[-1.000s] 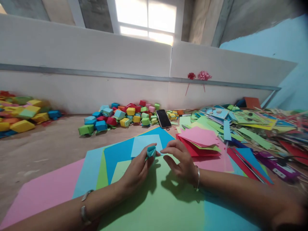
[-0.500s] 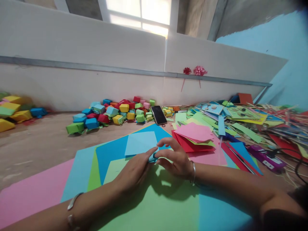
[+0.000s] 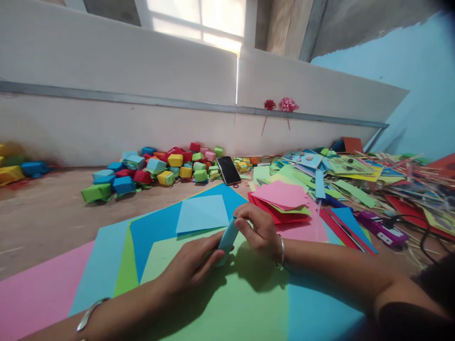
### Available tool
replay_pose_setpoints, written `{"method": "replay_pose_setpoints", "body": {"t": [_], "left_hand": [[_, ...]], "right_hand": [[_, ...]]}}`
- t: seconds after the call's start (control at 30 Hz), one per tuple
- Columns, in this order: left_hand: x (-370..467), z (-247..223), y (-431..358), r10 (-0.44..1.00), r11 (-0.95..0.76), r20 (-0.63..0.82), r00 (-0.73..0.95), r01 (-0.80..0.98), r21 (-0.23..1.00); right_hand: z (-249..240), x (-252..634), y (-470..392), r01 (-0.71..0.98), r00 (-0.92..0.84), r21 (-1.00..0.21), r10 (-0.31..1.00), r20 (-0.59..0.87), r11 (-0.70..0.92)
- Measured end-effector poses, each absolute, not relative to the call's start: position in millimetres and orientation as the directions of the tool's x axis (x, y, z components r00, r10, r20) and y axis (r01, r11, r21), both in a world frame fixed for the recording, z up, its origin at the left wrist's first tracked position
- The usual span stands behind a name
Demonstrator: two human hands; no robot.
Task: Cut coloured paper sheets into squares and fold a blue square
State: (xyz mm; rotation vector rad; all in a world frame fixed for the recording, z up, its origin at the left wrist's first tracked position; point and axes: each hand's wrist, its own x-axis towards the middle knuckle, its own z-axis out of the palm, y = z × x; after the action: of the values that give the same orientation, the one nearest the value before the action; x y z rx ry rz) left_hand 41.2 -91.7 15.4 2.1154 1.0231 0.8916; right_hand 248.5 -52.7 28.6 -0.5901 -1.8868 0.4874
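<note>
A folded strip of light blue paper (image 3: 228, 237) stands tilted between my two hands. My left hand (image 3: 199, 253) grips its lower part between thumb and fingers. At the strip's upper end, my right hand (image 3: 259, 229) pinches the tip with thumb and forefinger. Both hands are above a light green paper sheet (image 3: 227, 308). Just beyond them a light blue square of paper (image 3: 202, 213) lies on a darker blue sheet (image 3: 149, 241).
Several small coloured paper boxes (image 3: 156, 166) lie along the wall, beside a phone (image 3: 228, 170). Pink paper pieces (image 3: 282, 195) rest to the right, near scissors (image 3: 346, 229) and a purple power strip (image 3: 382, 229). Paper scraps and sticks (image 3: 408, 175) are heaped at far right.
The light blue paper, mostly hidden between my hands before, now shows as an upright, tilted strip. My right fingers have closed on its top end. The view has shifted slightly right.
</note>
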Motion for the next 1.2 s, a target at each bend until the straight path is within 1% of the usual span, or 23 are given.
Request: {"method": "replay_pose_setpoints", "body": {"t": [0.1, 0.2, 0.27, 0.37, 0.43, 0.53, 0.6, 0.73, 0.83, 0.9, 1.07, 1.2], "left_hand": [[42, 16, -91, 0.845, -0.483, 0.308, 0.437, 0.378, 0.79], [43, 18, -90, 0.859, -0.465, 0.288, 0.423, 0.411, 0.785], [42, 18, -89, 0.852, -0.498, 0.327, 0.408, 0.44, 0.748], [41, 17, -87, 0.786, -0.617, 0.511, 0.348, 0.488, 0.617], [40, 17, -88, 0.73, -0.668, 0.611, 0.306, 0.508, 0.544], [41, 20, -93, 0.678, -0.708, 0.683, 0.273, 0.492, 0.506], [43, 23, -96, 0.653, -0.729, 0.709, 0.266, 0.473, 0.495], [46, 27, -101, 0.603, -0.768, 0.743, 0.288, 0.459, 0.446], [46, 28, -101, 0.552, -0.799, 0.777, 0.304, 0.461, 0.387], [46, 28, -100, 0.534, -0.809, 0.784, 0.315, 0.459, 0.367], [46, 27, -99, 0.56, -0.788, 0.753, 0.345, 0.503, 0.354], [47, 28, -100, 0.557, -0.792, 0.745, 0.367, 0.506, 0.343]], "right_hand": [[28, 248, -51, 0.139, -0.326, -0.651, 0.656, 0.681, 0.746], [28, 248, -49, 0.104, -0.34, -0.642, 0.633, 0.695, 0.76], [28, 248, -50, 0.088, -0.339, -0.6, 0.59, 0.733, 0.795], [27, 247, -52, 0.059, -0.35, -0.499, 0.486, 0.8, 0.864], [26, 245, -54, 0.037, -0.377, -0.432, 0.412, 0.829, 0.901], [25, 243, -58, -0.005, -0.422, -0.341, 0.308, 0.853, 0.94], [25, 242, -60, -0.016, -0.425, -0.308, 0.273, 0.863, 0.951], [27, 240, -64, 0.002, -0.401, -0.294, 0.27, 0.875, 0.956], [28, 241, -65, -0.008, -0.408, -0.276, 0.249, 0.878, 0.961], [29, 242, -65, 0.0, -0.422, -0.284, 0.257, 0.869, 0.959], [32, 244, -66, 0.062, -0.455, -0.318, 0.311, 0.834, 0.946], [34, 242, -69, 0.079, -0.44, -0.351, 0.349, 0.827, 0.933]]}}
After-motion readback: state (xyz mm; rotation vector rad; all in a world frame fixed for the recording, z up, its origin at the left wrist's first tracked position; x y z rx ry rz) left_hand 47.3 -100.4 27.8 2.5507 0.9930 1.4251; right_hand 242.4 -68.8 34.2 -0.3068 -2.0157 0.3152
